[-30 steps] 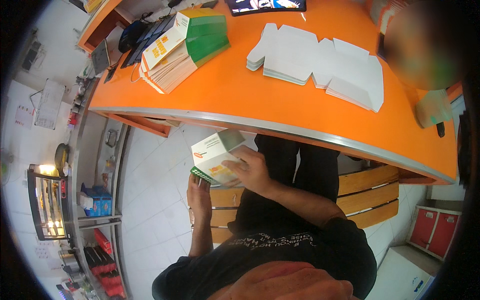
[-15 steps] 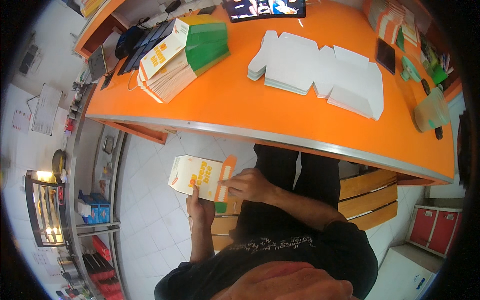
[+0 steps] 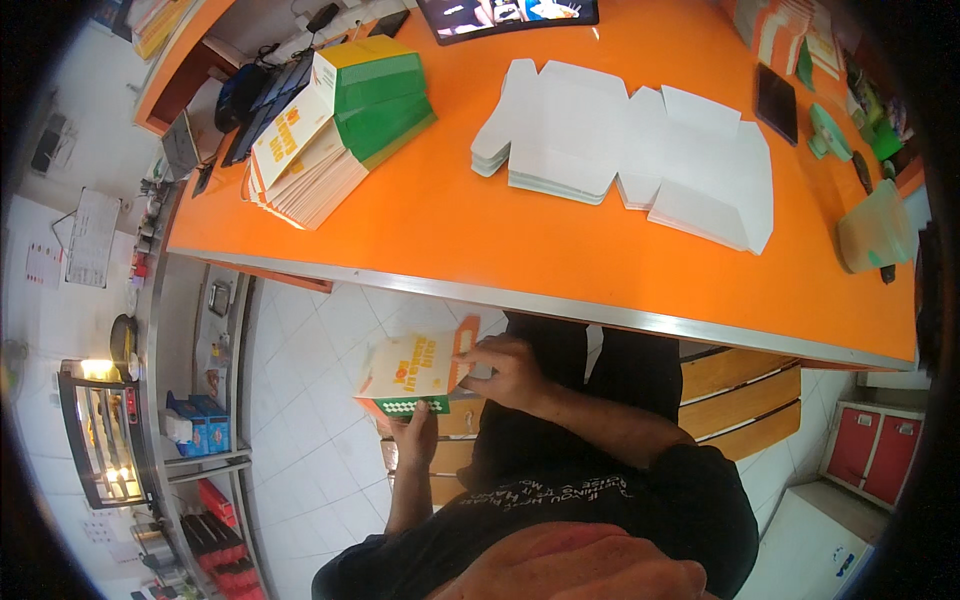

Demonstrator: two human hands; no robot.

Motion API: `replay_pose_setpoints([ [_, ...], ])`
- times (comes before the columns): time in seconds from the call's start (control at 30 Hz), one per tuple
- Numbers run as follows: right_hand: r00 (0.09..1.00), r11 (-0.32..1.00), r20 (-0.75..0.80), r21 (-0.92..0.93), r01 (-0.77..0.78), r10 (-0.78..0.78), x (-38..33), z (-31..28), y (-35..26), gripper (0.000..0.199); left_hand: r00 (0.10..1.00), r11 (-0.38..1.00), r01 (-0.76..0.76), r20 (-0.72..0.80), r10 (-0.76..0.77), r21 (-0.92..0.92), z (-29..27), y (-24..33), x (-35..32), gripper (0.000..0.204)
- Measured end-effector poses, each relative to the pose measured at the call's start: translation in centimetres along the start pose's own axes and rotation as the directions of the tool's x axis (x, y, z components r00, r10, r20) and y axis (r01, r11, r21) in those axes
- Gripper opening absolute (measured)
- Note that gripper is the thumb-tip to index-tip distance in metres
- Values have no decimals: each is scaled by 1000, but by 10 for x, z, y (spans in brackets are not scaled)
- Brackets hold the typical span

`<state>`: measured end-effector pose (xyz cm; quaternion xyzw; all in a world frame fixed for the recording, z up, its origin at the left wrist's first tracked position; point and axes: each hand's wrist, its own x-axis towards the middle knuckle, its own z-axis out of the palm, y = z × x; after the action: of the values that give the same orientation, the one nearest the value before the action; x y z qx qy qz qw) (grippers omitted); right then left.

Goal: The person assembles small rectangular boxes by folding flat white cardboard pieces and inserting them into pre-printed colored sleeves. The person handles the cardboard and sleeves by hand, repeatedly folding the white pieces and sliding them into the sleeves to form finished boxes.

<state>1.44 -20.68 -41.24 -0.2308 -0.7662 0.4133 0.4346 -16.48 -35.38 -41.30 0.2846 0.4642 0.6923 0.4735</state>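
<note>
A small cardboard food box (image 3: 408, 363), cream with yellow lettering, is held over the floor in front of the table edge. A green-and-white checked side and an orange end flap show on it. My left hand (image 3: 416, 436) grips the box from its near side, its fingers partly hidden beneath. At the orange flap, my right hand (image 3: 503, 372) has its fingers bent against the edge, closed on the box. On the table lie a fanned stack of similar folded cartons (image 3: 310, 165) and a pile of white flat box blanks (image 3: 570, 130).
The orange table (image 3: 400, 225) has a metal front edge (image 3: 480, 297) just beyond my hands. A screen (image 3: 510, 15) stands at the back, with a phone (image 3: 777, 104) and a translucent cup (image 3: 876, 228) on the right. A slatted wooden bench (image 3: 745, 405) is beneath me.
The carton was flat and now stands opened out, with its green checked side showing. My left thumb has left its top face, and my right hand has shifted slightly right. The view has shifted a little.
</note>
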Motion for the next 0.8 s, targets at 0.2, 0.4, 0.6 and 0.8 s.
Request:
replay_pose_setpoints([
  [0.2, 968, 955, 18, -159, 252, -252, 5, -13, -6, 31, 988, 1000, -2, -156, 5, 16, 21, -7, 2, 36],
  [0.4, 952, 952, -28, 9, 306, -306, 11, -5, -8, 20, 986, 956, 73, -165, -26, 284, 26, -1, 9, 25],
  [0.6, 950, 948, 66, 113, 296, -305, 5, -4, -3, 17, 977, 925, 76, -211, 4, 371, 35, -6, 6, 19],
  [0.8, 984, 968, 130, 237, 87, -120, 4, 2, -6, 14, 963, 975, 2, -265, 59, 223, 38, -13, 8, 25],
])
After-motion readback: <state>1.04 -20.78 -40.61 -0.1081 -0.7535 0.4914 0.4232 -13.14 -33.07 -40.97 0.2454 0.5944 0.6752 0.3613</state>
